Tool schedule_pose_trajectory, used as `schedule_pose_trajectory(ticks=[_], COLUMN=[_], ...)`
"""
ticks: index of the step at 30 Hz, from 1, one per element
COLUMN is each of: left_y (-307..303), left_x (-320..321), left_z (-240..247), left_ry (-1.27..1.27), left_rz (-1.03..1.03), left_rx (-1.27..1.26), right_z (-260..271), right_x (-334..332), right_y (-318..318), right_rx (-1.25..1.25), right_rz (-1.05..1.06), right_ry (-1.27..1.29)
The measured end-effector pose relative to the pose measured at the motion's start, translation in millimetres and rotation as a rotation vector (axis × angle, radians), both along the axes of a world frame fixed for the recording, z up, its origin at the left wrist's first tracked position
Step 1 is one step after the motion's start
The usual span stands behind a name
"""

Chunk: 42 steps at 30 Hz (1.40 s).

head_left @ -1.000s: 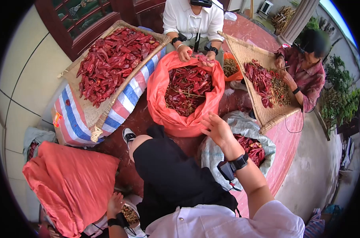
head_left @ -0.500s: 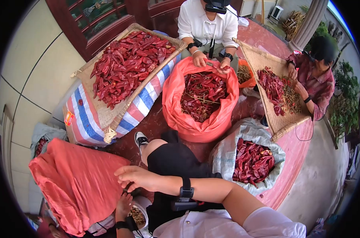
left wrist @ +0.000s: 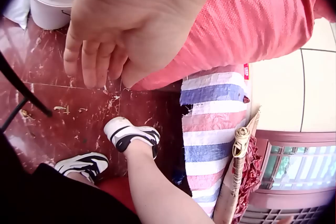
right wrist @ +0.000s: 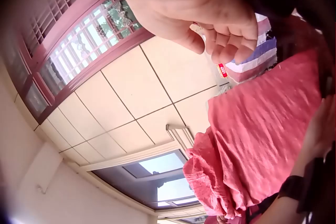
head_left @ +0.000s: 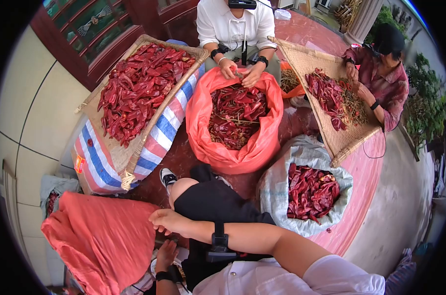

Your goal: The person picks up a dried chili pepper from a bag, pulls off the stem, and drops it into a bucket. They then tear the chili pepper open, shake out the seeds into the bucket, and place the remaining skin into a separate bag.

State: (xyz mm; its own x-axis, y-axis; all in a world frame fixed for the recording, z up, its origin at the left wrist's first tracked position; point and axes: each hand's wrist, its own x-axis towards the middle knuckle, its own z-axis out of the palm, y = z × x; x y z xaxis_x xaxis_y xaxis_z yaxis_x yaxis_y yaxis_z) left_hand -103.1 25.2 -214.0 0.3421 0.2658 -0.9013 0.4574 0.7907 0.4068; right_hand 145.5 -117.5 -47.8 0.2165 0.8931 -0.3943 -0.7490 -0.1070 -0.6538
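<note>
My right hand (head_left: 170, 221) hangs over my lap beside a red woven sack (head_left: 105, 241), its fingers loosely bent. In the right wrist view the same hand (right wrist: 199, 16) shows nothing between thumb and fingers. Just below it in the head view is my left hand (head_left: 166, 256), close to the sack's right side. The left wrist view shows that hand (left wrist: 134, 29) with relaxed fingers hanging down, overlapping the red sack (left wrist: 252, 19). A white bucket (left wrist: 50, 6) of dried stems and scraps stands on the floor near it.
An open red sack (head_left: 198, 142) of dried chilies stands ahead, a person's hands (head_left: 242, 74) over it. Chilies lie on a woven tray (head_left: 115, 150) at left. A pale sack (head_left: 272, 191) stands right; another person works at a second tray (head_left: 294, 59).
My right arm has swung from in front of the open red sack across my lap to the left. My left hand stays low by the covered sack. The head view has shifted.
</note>
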Motion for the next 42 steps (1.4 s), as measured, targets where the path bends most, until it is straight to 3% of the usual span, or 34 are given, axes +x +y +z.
schedule_pose_trajectory(ticks=[5,8,10,11,12,13,14,16,20,22,32,42], left_y=[-6.4,-7.5,-3.6,5.4,18.4,17.1,11.5,-30.2,-26.9,-38.4,-24.4,-33.3], left_x=[12.7,2.2,-8.8,-22.6,-39.0,-34.5,-30.0,17.4,20.2,30.1,3.2,13.1], left_z=[1.4,-11.6,-45.6,-75.4,-109.2,-107.3,-107.0,-42.7,-32.8,-17.7,-44.5,-27.0], left_ry=[0.034,-0.074,0.088,0.087,-0.119,-0.329,-0.332,0.185,0.204,0.203,0.198,0.246], left_rz=[-0.049,-0.230,-0.566,-0.565,-0.707,-0.846,-0.847,-0.416,-0.452,-0.429,-0.505,-0.502], left_rx=[0.003,0.148,0.470,0.472,0.514,0.550,0.551,0.226,0.158,0.273,0.212,0.253], right_z=[-1.7,-3.5,-3.9,-3.7,-3.5,-3.1,-2.5,-3.0,-4.1,-4.4,-2.3,-4.1], right_x=[-0.8,-1.8,-3.3,-3.3,-2.7,-2.2,-1.8,-1.6,-2.9,-3.6,-2.1,-2.1], right_y=[0.9,1.6,2.3,1.9,1.3,0.5,-0.4,-0.9,0.9,1.7,-0.3,-1.1], right_rx=[0.006,0.006,0.013,0.009,0.005,0.005,0.010,0.014,0.015,0.008,0.036,0.068], right_rz=[-0.015,-0.015,-0.018,-0.007,0.003,0.002,0.005,0.008,-0.015,-0.031,-0.031,-0.025], right_ry=[0.003,-0.007,-0.018,-0.012,-0.006,-0.009,-0.013,-0.019,-0.030,-0.029,-0.026,-0.055])
